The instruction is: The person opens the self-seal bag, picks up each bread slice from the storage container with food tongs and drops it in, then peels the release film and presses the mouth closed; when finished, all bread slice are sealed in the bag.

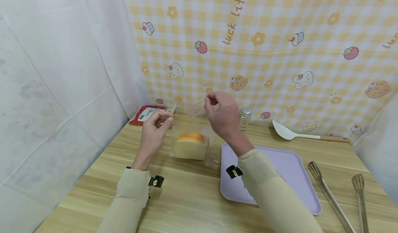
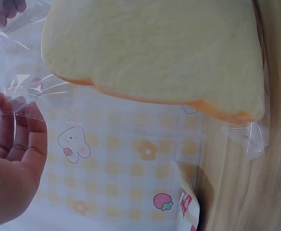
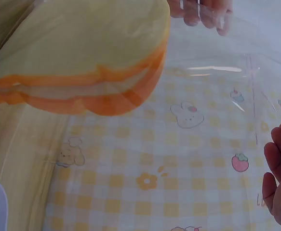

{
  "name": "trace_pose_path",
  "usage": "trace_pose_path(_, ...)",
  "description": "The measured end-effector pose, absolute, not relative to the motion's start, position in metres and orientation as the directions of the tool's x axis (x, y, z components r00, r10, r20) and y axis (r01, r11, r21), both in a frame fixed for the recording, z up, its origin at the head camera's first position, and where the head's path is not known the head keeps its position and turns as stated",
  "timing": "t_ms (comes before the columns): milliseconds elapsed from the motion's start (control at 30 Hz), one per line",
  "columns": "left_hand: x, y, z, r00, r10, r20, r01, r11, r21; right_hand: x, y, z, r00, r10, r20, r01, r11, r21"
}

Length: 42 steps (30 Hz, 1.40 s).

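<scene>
A loaf of bread, pale with an orange-brown crust, stands on the wooden table inside a clear plastic bag. Above its left side, my left hand pinches the bag's rim between thumb and fingers; the left wrist view shows this hand at the seam. My right hand is raised higher, thumb and forefinger pinching the bag's upper edge on the other side. Through the right wrist camera, the bag's film stretches between both hands above the bread. The film's transparency makes its exact outline hard to follow.
Right of the bread lies a lilac tray, partly under my right forearm. Behind are a red packet, a small glass jar and a white spatula. Two metal utensils, tongs-like and slotted-ended, lie at right.
</scene>
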State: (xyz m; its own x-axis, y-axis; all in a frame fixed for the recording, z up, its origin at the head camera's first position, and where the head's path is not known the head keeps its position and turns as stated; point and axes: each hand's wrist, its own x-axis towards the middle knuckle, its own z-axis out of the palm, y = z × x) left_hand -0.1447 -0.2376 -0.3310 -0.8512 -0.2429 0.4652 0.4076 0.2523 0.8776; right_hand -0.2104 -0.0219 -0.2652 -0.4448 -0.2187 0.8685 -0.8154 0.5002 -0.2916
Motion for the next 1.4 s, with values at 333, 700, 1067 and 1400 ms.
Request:
trace_pose_path(333,-0.147,-0.239,-0.334,-0.857,-0.250,0.450,0.402,0.220,0.889,-0.216,-0.005,-0.263,-0.498,-0.113,0.860,-0.781,0.488,-0.388)
trace_pose_path(700,-0.148,-0.241,-0.336,-0.850,-0.243,0.467,0.429,0.194,0.882,-0.220,0.011,-0.256,-0.508,-0.042,0.860,-0.761,0.490,-0.426)
trace_pose_path(1067,-0.149,-0.243,-0.338,-0.850,-0.250,0.463,0.425,0.193,0.884,-0.223,0.030,-0.250,-0.574,0.050,0.817,-0.704,0.480,-0.524)
trace_pose_path(1400,-0.150,-0.244,-0.339,-0.839,-0.253,0.482,0.440,0.206,0.874,-0.226,0.050,-0.244,-0.601,0.119,0.790,-0.667,0.469,-0.578)
